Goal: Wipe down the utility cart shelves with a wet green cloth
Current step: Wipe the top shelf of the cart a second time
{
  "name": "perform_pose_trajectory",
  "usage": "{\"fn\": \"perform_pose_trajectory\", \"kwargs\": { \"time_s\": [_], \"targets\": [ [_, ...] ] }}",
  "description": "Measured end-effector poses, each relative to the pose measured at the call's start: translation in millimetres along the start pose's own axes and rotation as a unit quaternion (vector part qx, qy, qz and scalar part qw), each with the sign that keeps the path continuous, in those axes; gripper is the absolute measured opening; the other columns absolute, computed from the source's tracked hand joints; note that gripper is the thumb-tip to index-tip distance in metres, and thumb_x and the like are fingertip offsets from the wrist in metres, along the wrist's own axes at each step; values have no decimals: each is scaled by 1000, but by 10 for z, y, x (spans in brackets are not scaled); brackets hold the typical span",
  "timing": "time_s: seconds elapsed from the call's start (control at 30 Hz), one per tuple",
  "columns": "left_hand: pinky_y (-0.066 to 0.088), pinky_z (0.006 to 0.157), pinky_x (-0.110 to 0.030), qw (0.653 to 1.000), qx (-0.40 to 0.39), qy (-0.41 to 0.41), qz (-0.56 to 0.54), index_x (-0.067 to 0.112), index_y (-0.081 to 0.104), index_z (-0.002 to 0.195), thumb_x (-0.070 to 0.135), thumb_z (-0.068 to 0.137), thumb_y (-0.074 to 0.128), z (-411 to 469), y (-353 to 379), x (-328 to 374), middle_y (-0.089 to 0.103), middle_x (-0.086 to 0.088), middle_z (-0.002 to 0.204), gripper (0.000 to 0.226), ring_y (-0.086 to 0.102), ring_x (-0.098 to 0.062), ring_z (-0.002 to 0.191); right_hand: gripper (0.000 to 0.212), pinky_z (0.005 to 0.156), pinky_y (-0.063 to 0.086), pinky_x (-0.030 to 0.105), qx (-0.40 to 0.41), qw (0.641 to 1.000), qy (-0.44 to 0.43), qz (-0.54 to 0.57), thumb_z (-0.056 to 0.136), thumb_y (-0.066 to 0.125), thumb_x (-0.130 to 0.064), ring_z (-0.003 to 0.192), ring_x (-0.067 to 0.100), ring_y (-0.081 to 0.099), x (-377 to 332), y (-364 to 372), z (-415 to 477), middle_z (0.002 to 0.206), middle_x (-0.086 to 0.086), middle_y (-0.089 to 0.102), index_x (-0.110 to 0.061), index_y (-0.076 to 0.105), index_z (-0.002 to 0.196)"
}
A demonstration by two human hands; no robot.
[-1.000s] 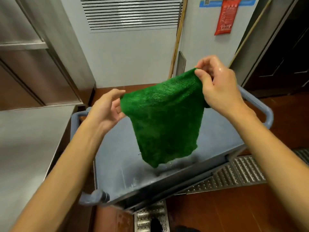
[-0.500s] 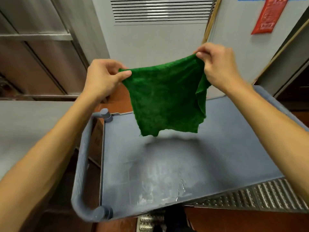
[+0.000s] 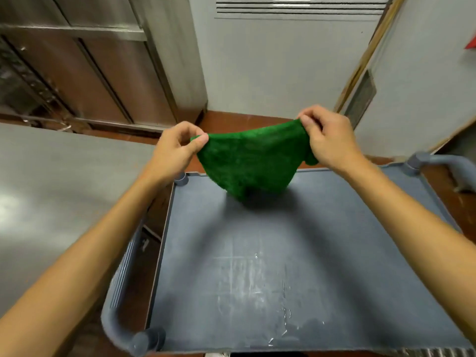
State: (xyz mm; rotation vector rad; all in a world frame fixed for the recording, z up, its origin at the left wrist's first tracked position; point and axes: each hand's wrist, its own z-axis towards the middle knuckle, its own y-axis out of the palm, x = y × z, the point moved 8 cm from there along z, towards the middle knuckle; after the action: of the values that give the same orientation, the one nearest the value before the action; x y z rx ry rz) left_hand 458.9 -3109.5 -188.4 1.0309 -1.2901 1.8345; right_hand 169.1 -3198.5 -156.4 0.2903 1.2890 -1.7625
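Left hand (image 3: 175,146) and right hand (image 3: 328,140) each pinch a corner of the cloth (image 3: 251,161) at cart shelf (image 3: 257,253) 12 o'clock; lay it flat, wipe toward 6.

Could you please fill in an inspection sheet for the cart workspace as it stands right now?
Surface: grey-blue plastic top shelf of the utility cart, with wet streaks and droplets on its near half.
Job's things: green terry cloth held spread over the shelf's far end; whether its lower tip touches the shelf cannot be told.
Clutter: nothing seen.
Grippers: left hand and right hand each pinch an upper corner of the cloth.
Cables: nothing seen.
Surroundings: stainless steel counter left of the cart; wooden pole leaning on the wall; louvred vent above.
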Motion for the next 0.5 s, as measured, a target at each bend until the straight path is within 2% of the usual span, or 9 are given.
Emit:
{"fn": "perform_pose_trajectory", "kwargs": {
  "time_s": [0.07, 0.13, 0.2, 0.3, 0.37, 0.4, 0.47, 0.5],
  "targets": [
    [45, 71, -31, 998, -6, -63, 9, 25, 62, 81, 29, 88, 66, -136, 214, -485, 61, 5, 77, 9, 54, -8, 71, 20, 78, 37, 20, -54, 998, 38, -1, 100, 50, -12, 95, 20, 61, 306, 362, -236, 99, 4, 70, -9, 69, 101],
    [44, 71, -34, 990, -10, -137, 30, 17, 64, 85, 25, 93, 67, -311, 461, -972, 61, 5, 78, 11, 54, -8, 71, 21, 81, 40, 27, -109, 991, 81, -9, 101, 48, -11, 96, 24, 62, 658, 746, -465, 101, 7, 71, -8, 69, 101],
    [47, 73, -41, 977, -19, -204, 55, 6, 65, 92, 22, 94, 67, -480, 706, -1369, 62, -1, 81, 16, 56, -17, 76, 21, 85, 43, 36, -154, 980, 122, -25, 101, 48, -11, 99, 32, 62, 998, 1093, -676, 103, 13, 71, -5, 67, 103],
    [42, 73, -35, 956, -27, -261, 128, 4, 66, 97, 23, 94, 67, -660, 965, -1708, 68, -10, 89, 20, 62, -28, 87, 22, 88, 43, 41, -224, 960, 163, -45, 101, 48, -15, 103, 38, 62, 1354, 1503, -947, 106, 19, 69, -4, 66, 105],
    [41, 78, -37, 945, -38, -263, 190, 2, 64, 101, 19, 94, 66, -723, 1124, -1838, 69, -18, 98, 18, 63, -36, 95, 32, 91, 42, 41, -257, 950, 162, -66, 100, 50, -33, 106, 38, 58, 1462, 1680, -1091, 109, 18, 64, -10, 63, 118],
    [41, 83, -38, 939, -49, -251, 228, 1, 62, 105, 15, 94, 65, -752, 1211, -1882, 67, -21, 104, 18, 61, -39, 100, 48, 95, 42, 42, -277, 945, 149, -91, 97, 47, -49, 110, 37, 54, 1500, 1770, -1166, 114, 16, 59, -15, 59, 128],
    [42, 93, -42, 925, -71, -194, 320, 3, 60, 115, 17, 92, 60, -808, 1388, -1901, 59, -23, 116, 27, 56, -42, 107, 80, 107, 35, 45, -334, 925, 108, -145, 83, 30, -76, 126, 34, 42, 1540, 1973, -1320, 135, 14, 47, -26, 46, 144],
    [44, 95, -44, 918, -83, -151, 356, 6, 61, 119, 23, 92, 57, -829, 1486, -1878, 56, -22, 121, 33, 54, -42, 109, 89, 113, 27, 46, -362, 913, 91, -162, 77, 24, -81, 136, 34, 32, 1564, 2068, -1392, 148, 14, 36, -29, 40, 148]
  ]
}}
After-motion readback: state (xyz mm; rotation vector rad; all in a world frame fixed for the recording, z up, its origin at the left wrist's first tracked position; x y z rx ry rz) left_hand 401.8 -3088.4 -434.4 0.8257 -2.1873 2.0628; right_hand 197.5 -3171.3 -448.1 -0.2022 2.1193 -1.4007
